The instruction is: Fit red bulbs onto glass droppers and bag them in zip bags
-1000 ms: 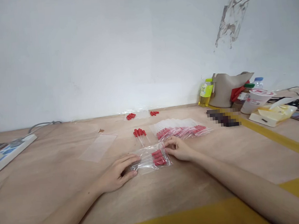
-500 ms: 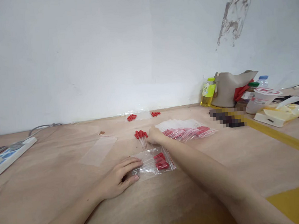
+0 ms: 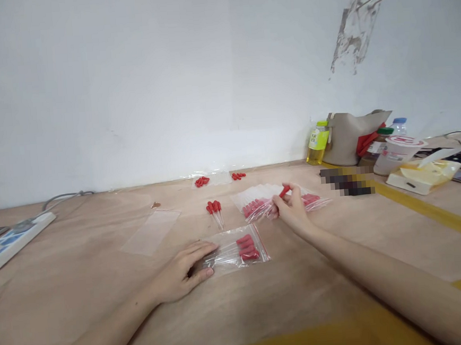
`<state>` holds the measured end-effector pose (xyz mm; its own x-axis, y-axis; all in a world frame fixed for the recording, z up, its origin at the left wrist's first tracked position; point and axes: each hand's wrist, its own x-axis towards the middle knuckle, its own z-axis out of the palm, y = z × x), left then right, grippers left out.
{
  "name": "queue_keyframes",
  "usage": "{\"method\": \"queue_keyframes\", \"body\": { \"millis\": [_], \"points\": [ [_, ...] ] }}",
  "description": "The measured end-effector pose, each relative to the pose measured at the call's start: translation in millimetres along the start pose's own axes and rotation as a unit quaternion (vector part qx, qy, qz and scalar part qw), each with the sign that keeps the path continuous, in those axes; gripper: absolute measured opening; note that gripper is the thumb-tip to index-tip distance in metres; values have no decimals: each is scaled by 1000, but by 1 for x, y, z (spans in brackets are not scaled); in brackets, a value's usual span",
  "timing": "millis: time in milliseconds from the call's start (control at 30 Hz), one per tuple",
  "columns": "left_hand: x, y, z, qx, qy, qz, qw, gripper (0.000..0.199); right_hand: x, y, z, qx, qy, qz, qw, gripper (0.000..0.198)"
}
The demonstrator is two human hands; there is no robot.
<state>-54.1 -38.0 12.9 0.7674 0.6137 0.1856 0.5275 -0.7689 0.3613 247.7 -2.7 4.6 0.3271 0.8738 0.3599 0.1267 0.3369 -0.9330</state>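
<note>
Droppers with red rubber bulbs and thin clear stems lie about the middle of the table. My left hand holds the closed end of a clear zip bag, thumb and fingers apart at its two edges. Inside, several droppers lie with their red bulbs toward the red-striped opening at the right. My right hand pinches one dropper by its red bulb; its stem cannot be made out. Below that hand is a fanned row of filled bags. A few loose droppers lie just behind the bag under my left hand.
A flat zip bag lies at left, near a white power strip. More red-bulbed droppers lie by the wall. At right stand a yellow drink bottle, a grey bag, a cup and a tissue pack.
My right hand has moved right from the loose droppers to above the filled bags, with one dropper in its fingers. Fewer loose droppers lie there. My left hand stays on the bag.
</note>
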Motion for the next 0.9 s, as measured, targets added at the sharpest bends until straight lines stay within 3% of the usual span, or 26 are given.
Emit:
{"method": "queue_keyframes", "body": {
  "millis": [200,467,700,900],
  "points": [
    [0,-1,0,10,-8,5,1000,40,-22,11,-7,117,29,76,990,37],
    [1,0,-1,4,-15,17,1000,41,-31,11,7,193,-14,179,965,20],
    [0,1,-1,10,-18,7,1000,43,-40,1,7,49,-172,150,972,25],
    [-1,3,-1,-14,2,1,1000,46,-40,3,10,21,-193,141,971,30]
  ]
}}
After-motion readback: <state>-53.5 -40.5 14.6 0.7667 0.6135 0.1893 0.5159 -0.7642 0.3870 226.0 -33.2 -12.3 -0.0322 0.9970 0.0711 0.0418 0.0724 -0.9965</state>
